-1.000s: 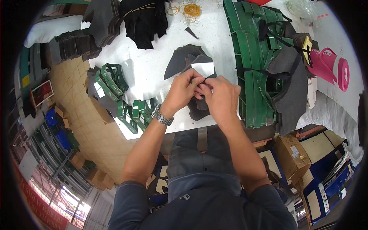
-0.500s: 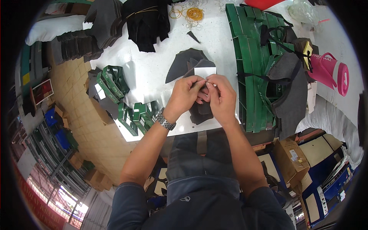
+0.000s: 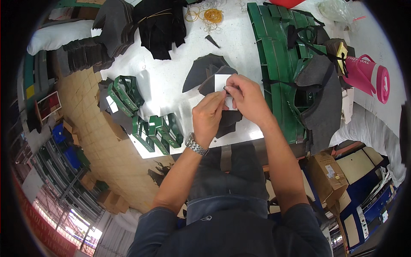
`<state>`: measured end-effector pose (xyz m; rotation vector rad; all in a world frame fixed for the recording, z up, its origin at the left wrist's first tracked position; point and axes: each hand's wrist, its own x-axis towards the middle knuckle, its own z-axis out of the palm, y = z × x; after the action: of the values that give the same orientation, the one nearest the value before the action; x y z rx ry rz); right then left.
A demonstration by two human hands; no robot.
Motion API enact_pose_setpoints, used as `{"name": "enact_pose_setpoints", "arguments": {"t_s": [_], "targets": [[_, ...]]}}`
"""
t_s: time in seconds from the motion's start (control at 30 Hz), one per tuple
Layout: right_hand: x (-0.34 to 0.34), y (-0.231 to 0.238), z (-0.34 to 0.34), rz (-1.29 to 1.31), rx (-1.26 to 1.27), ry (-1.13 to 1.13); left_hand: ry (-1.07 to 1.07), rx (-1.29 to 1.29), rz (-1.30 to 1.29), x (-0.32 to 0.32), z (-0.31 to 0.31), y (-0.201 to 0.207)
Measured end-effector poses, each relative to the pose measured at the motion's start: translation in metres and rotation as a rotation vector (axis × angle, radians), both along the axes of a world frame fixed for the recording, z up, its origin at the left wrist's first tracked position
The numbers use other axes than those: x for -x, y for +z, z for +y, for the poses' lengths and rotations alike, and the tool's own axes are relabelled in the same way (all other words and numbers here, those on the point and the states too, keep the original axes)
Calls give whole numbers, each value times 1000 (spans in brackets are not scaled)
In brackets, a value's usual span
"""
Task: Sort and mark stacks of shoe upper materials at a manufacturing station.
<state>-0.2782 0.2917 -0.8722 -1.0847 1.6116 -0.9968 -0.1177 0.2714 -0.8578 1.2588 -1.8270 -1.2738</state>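
Close together over the white table (image 3: 167, 81), my left hand (image 3: 207, 115) and my right hand (image 3: 249, 99) meet at the fingertips. Both are closed in a pinch on something too small to make out. A white paper rectangle (image 3: 221, 80) shows behind and between the fingers; whether they hold it or it only lies beneath, I cannot tell. Under the hands lie dark grey cut fabric pieces (image 3: 203, 70), loosely overlapping and partly hidden. A metal-band watch is on my left wrist.
Green pieces (image 3: 278, 81) with black straps fill the table's right side, beside a pink jug (image 3: 367, 77). Smaller green frames (image 3: 162, 130) stand at the left edge. Behind are black fabric (image 3: 160, 28), stacked grey pieces (image 3: 113, 30), yellow rubber bands (image 3: 213, 16) and a small dark scrap (image 3: 212, 41).
My right hand has turned and risen slightly, its fingers now pointing left. My left hand has straightened and shifted a little down. More of the white paper shows between them.
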Motion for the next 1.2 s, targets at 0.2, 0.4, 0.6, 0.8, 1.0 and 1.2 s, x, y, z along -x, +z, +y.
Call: {"name": "enact_pose_setpoints", "arguments": {"t_s": [0.2,0.4,0.6,0.8,1.0,1.2], "targets": [[11,7,-4,-96,-145,103,-310,360,-411,5,-27,24],[19,26,-10,-186,-246,216,-446,308,-495,6,-35,17],[27,26,1,-155,-174,326,-523,175,-627,10,-33,23],[6,14,23,-20,72,141,-470,88,-587,11,-37,22],[-20,0,37,221,176,-57,-388,105,-520,6,-33,14],[-9,19,33,229,87,50,-369,136,-396,-7,-36,12]]}}
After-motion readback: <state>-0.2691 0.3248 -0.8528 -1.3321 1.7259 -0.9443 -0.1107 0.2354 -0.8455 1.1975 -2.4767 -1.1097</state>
